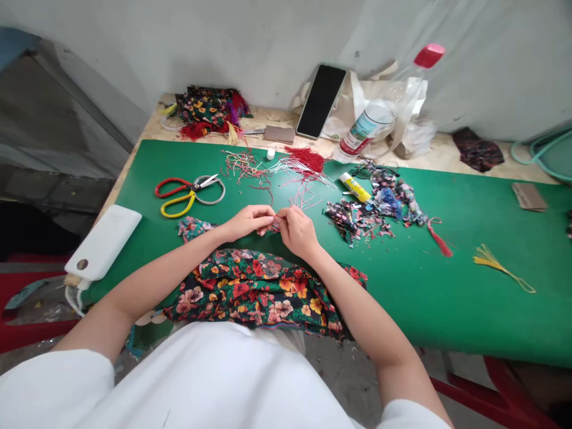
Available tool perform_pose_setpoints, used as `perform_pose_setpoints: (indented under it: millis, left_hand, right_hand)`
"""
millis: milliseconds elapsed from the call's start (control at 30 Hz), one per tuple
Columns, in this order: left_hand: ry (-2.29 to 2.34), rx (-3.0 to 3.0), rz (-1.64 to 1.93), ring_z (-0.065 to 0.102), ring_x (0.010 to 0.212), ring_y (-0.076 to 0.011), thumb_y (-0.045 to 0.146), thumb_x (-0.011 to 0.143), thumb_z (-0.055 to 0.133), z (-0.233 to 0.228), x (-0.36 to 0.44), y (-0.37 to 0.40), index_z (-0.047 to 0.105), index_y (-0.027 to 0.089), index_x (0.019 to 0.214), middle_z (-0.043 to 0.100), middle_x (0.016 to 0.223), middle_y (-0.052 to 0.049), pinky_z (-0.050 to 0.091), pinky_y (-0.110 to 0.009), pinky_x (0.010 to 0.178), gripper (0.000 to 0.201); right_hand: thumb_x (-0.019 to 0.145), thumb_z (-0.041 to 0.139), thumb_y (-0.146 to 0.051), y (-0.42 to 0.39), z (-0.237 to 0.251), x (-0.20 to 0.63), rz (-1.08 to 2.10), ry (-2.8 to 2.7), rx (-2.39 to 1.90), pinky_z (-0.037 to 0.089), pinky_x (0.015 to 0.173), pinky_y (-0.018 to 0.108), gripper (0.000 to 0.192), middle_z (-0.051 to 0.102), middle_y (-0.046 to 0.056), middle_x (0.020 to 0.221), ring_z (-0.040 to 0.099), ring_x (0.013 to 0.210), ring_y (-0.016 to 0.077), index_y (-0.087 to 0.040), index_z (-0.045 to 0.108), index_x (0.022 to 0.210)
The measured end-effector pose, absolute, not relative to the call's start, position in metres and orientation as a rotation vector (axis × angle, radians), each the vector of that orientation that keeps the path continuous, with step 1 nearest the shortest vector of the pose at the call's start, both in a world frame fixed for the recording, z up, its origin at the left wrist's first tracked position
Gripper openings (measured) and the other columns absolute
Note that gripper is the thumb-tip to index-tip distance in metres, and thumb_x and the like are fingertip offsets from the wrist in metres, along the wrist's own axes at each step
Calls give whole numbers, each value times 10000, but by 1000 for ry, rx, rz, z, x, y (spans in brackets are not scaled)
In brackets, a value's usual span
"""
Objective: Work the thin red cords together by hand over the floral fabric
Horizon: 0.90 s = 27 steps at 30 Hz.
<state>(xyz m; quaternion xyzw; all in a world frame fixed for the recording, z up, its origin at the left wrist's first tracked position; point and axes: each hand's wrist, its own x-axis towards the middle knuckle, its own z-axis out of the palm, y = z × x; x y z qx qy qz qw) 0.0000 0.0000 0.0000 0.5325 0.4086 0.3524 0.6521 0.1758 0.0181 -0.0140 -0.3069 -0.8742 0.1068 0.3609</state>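
Small floral piece (275, 225) being pinched between two hands

It is sitting tiny and mostly hidden between the fingertips of the left hand (248, 221) and right hand (298, 231) — hovering just above the green mat (469, 286), showing only a glimpse of reddish patterned cloth — details too small to tell.

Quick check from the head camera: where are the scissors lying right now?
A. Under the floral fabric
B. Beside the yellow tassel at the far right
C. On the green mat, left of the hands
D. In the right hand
C: the scissors with red and yellow handles lie on the green mat, apart from and left of the left hand and right hand, which pinch a small piece together.
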Motion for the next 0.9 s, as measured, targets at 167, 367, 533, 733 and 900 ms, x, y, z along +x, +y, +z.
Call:
perform_pose_setpoints:
  millis: [167,367,533,733,900]
  left_hand:
    - [933,1230,793,472,494,-40,344,799,571,0,0,0,550,128,787,527,594,43,373,-182,511,218]
    - [929,1247,785,468,496,-42,342,805,564,0,-1,0,544,129,780,517,586,45,372,-182,515,216]
    - [942,1274,775,468,502,-47,361,811,560,0,-1,0,549,132,790,519,584,42,377,-186,522,231]
    - [952,1283,762,468,501,-46,368,814,558,0,-1,0,546,135,790,519,580,45,377,-186,527,234]
    - [950,1233,771,472,495,-38,341,802,569,0,0,0,542,133,800,538,614,42,375,-184,515,209]
  right_hand:
    - [936,394,-217,17,-14,176,315,-2244,-837,420,632,299,131,584,38,733,493,689,176,-217,497,855]
    - [938,394,-208,17,-13,175,283,-2230,-838,424,630,290,131,576,34,722,487,673,169,-216,479,838]
    - [935,389,-215,17,-14,176,327,-2230,-846,423,639,298,132,582,40,732,501,700,179,-218,491,851]
    - [935,393,-225,15,-11,177,353,-2201,-848,434,657,302,110,593,38,748,516,713,179,-219,489,881]
    - [933,384,-194,14,-9,178,320,-2120,-890,441,654,289,111,591,41,769,521,703,163,-213,480,880]
